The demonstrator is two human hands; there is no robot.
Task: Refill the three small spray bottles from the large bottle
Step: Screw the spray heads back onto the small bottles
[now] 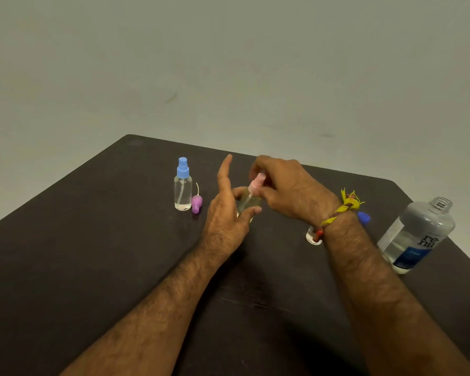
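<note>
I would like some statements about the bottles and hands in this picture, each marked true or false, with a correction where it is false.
1. The large bottle stands with no cap on its neck. True.
2. The blue-capped spray bottle lies on its side. False: it stands upright on the table.
3. The right hand pinches the pink spray cap. True.
4. The purple spray cap is screwed onto a bottle. False: it lies loose on the table beside the blue-capped bottle.
5. The left hand rests flat on the table. False: it holds the small bottle with thumb and finger.
</note>
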